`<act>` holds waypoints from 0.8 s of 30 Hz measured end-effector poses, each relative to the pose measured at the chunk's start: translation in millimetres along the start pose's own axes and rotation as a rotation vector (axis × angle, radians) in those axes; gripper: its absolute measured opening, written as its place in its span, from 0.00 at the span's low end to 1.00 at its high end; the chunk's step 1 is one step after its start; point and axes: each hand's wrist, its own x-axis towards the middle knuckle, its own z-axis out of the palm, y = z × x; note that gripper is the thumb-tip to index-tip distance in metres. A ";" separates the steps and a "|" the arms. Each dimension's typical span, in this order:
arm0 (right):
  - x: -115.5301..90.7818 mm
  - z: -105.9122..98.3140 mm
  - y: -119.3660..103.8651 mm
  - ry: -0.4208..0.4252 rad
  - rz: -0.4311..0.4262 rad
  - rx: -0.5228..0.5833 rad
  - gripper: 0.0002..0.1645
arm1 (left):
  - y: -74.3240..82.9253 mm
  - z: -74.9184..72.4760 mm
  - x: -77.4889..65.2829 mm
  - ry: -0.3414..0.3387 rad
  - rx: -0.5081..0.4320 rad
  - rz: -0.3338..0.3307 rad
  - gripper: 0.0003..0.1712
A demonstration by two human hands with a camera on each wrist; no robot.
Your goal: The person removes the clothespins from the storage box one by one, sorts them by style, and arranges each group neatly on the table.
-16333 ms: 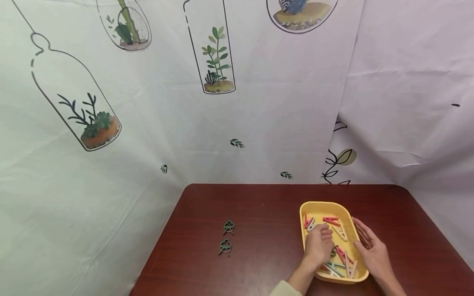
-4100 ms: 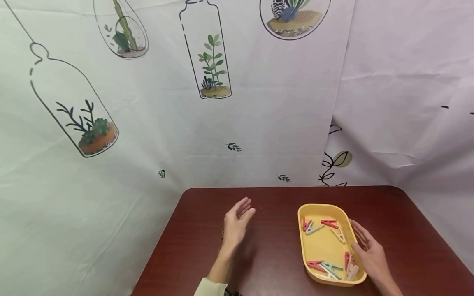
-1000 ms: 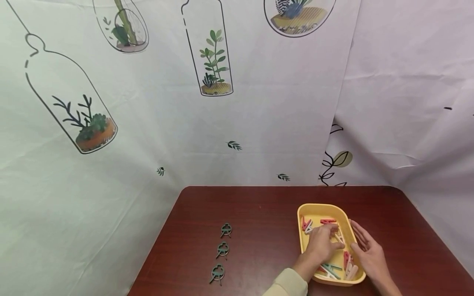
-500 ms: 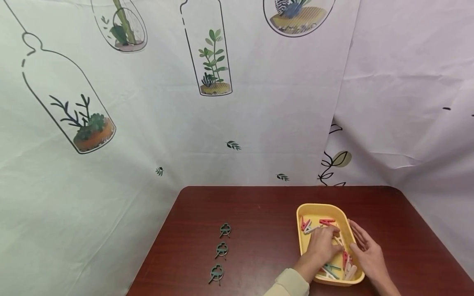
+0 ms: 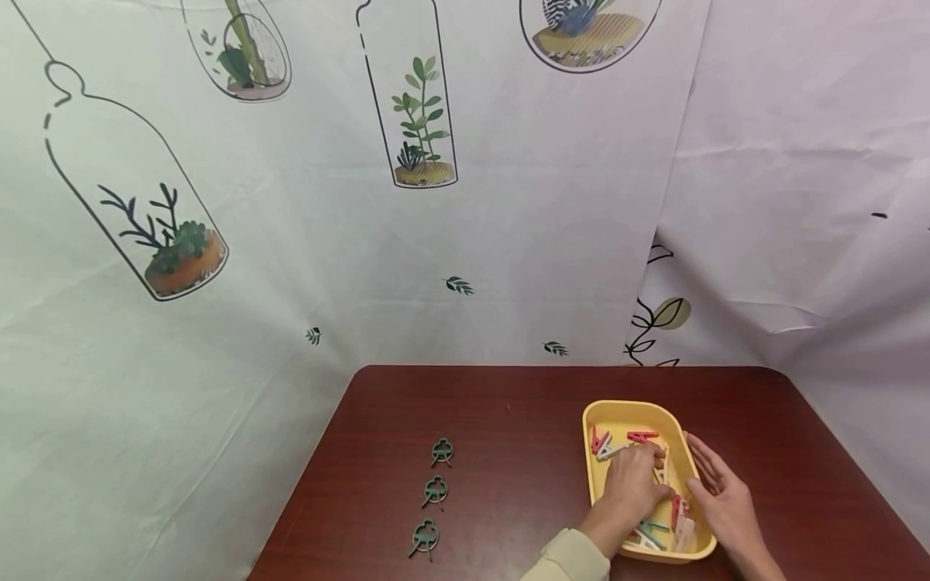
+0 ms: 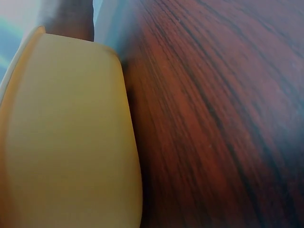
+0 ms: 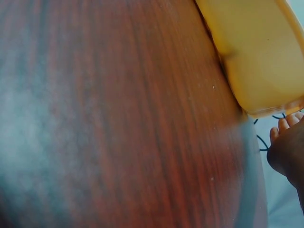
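Observation:
The yellow plastic tray [image 5: 632, 410] sits on the right of the table; its outer wall [image 6: 71, 123] fills the left of the left wrist view. My left hand [image 5: 630, 484] reaches over its near-left rim, curled fingers and thumb pinching a cream clothespin [image 5: 661, 471] inside. With thumb at the rim and fingers along the outer wall, my right hand [image 5: 730, 500] grips the tray's right side. Around my left hand lie a red clothespin [image 5: 643, 436], a white clothespin [image 5: 612, 451] and a pale pink clothespin [image 5: 684, 534]. My left hand and forearm cover part of the tray floor.
On the left of the dark red wooden table [image 5: 523, 452], a top green ring-shaped clip [image 5: 442, 452], a middle green clip [image 5: 435, 490] and a lower green clip [image 5: 425, 536] form a column. A printed cloth [image 5: 508, 242] hangs behind the table's far edge.
A third green clip has joined the column on the table. My left hand has come back into the tray, and the cream clothespin has turned between its fingers. My right hand stays at the tray.

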 end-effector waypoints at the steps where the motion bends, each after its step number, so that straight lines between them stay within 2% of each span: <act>1: 0.2 -0.1 -0.1 0.000 -0.005 0.005 0.37 | 0.3 -0.2 0.0 0.001 0.007 -0.004 0.27; 7: 1.3 0.2 -0.4 -0.001 -0.009 0.036 0.37 | 2.1 1.2 1.1 -0.004 0.047 -0.019 0.28; 17: 2.2 0.1 -1.8 0.004 -0.018 0.039 0.37 | 2.8 -1.2 2.0 -0.019 0.059 -0.019 0.23; 24: 2.2 -0.1 -3.6 -0.004 0.006 0.037 0.36 | 1.8 -1.9 1.2 -0.012 0.007 -0.026 0.22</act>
